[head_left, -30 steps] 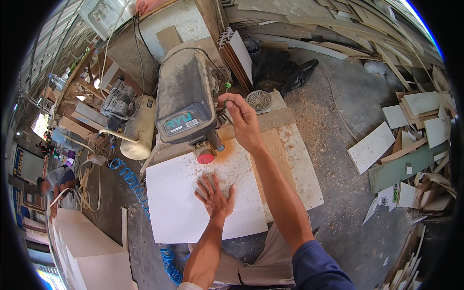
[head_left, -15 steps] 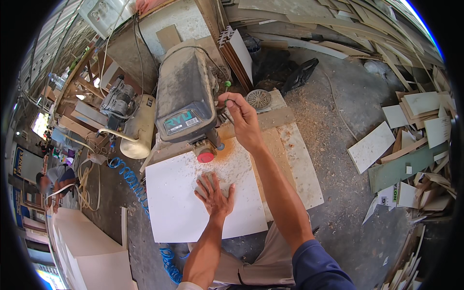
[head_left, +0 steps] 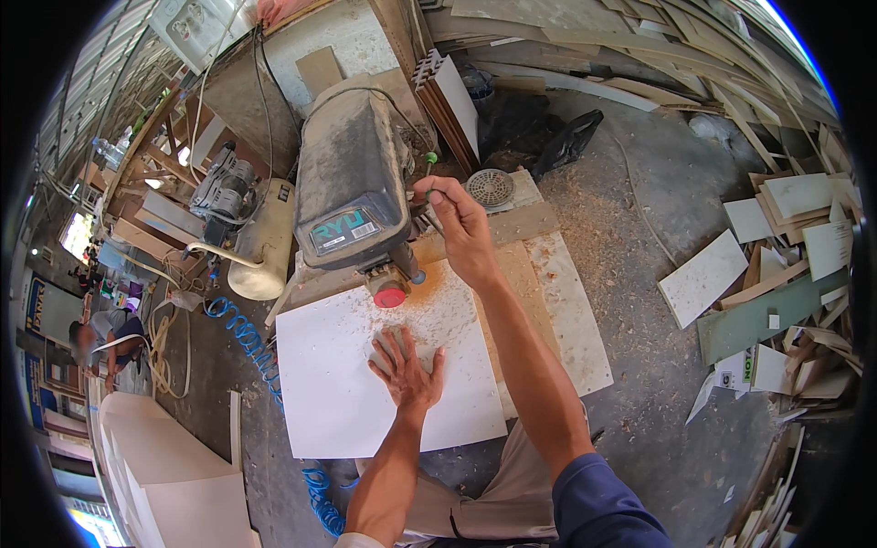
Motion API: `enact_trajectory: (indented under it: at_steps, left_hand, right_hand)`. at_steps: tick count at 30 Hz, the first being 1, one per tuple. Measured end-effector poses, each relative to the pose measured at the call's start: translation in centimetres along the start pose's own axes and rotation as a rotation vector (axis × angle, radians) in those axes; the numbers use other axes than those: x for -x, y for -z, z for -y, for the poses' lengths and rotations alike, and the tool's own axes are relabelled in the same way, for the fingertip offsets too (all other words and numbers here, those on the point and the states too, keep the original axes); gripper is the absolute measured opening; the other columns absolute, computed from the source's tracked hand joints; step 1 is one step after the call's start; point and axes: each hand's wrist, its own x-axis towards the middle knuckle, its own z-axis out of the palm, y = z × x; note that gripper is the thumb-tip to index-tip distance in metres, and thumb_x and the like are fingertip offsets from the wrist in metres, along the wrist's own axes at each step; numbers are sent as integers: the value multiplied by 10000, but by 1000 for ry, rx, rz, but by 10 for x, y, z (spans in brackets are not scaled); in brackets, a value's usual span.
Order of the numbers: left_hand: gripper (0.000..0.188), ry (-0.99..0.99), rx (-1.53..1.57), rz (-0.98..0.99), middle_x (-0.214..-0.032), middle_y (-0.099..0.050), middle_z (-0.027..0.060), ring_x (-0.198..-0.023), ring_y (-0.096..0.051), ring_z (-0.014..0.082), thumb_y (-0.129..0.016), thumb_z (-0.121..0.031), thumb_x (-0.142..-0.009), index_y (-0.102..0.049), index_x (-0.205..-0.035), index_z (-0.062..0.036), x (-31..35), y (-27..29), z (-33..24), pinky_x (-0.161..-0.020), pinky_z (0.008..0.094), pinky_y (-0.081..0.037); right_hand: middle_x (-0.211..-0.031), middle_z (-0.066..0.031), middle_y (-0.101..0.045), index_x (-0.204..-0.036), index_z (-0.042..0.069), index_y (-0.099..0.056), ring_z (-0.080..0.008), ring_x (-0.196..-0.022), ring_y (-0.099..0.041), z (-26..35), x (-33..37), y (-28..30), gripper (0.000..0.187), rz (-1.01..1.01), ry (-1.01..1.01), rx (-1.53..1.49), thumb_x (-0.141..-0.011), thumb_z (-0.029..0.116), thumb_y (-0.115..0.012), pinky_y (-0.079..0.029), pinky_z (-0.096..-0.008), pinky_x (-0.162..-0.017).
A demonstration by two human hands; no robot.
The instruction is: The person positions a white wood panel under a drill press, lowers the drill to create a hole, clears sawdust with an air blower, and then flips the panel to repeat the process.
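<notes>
A dusty drill press [head_left: 352, 169] stands in front of me, with a red round part [head_left: 389, 295] low on its near side. Beneath its head lies a white board [head_left: 384, 402], strewn with pale shavings near the drilling spot. My left hand [head_left: 408, 373] rests flat on this board, fingers spread, just short of the red part. Raised at the right side of the machine, my right hand [head_left: 459, 219] has its fingers wrapped round a feed lever of the drill press. Another lever shows a green knob [head_left: 431, 158]. The drill bit itself is hidden by the head.
A tan air compressor tank [head_left: 263, 247] and a coiled blue hose [head_left: 242, 338] are at the left. Board offcuts [head_left: 702, 279] pile up at the right. Pale panels [head_left: 183, 475] lie at lower left, near a person [head_left: 114, 342] bending over. Sawdust covers the floor.
Both my hands and the white board stay practically in place. At the far left, the other person has shifted slightly.
</notes>
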Motion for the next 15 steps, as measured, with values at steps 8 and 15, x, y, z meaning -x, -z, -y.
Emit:
enact_trajectory:
  at_steps: [8, 15]
  left_hand:
    - [938, -5, 12, -4, -1712, 49, 213, -1566, 111, 436, -344, -734, -981, -50, -1662, -161, 0, -1, 1, -1223, 651, 82]
    - [955, -10, 2, -49, -1714, 2, 212, -1573, 86, 427, -347, -754, -968, -94, -1662, -150, -1, -6, 2, -1228, 643, 61]
  right_hand:
    - [-1088, -9, -636, -1210, 9, -627, -90, -1050, -563, -1, 1, 1, 225, -1, -14, -8, -1114, 124, -459, -431, -240, -967]
    - [-1090, -11, -639, -1209, 14, -629, -93, -1054, -566, -1, 1, 1, 220, -1, -17, -14, -1112, 127, -467, -433, -247, -966]
